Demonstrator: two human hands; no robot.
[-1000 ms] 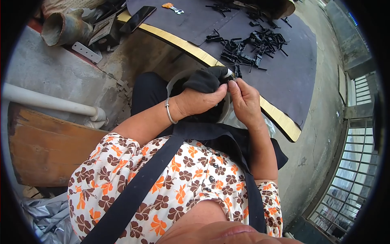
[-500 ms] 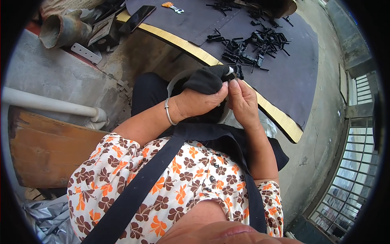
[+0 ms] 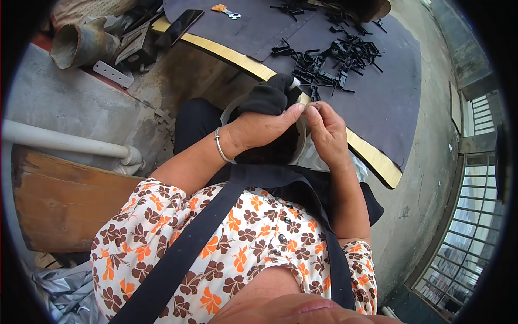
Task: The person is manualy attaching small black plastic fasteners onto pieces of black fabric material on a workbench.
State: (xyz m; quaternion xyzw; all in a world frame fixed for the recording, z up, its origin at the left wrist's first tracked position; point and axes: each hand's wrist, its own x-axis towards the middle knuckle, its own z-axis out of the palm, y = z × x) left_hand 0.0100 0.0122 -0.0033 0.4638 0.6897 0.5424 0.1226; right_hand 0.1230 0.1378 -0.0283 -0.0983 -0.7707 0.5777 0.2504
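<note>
My left hand [image 3: 265, 125] has a black cloth or glove [image 3: 264, 100] over its fingers, with the thumb bare. A white tip [image 3: 295, 83] shows at the far end of the black cloth. My right hand [image 3: 329, 135] is bare, its thumb and forefinger pinched together right beside the left thumb tip. Both hands meet over the yellow edge of the table [image 3: 372, 155]; whatever small thing lies between their fingertips is too small to name. Below them a pale bucket [image 3: 302, 141] with dark contents stands between my knees, partly hidden by my left hand.
Several black plastic parts with thin rods [image 3: 337, 62] lie heaped on the dark table top. Farther left are a phone [image 3: 186, 26] and a small wrench with an orange end [image 3: 226, 11]. A rusty metal pipe piece [image 3: 81, 44] and a white pipe [image 3: 70, 141] are at the left.
The black-covered fingers of my left hand have lifted up and left, away from the right fingertips. My right hand has shifted slightly right and stays pinched. The bucket shows more.
</note>
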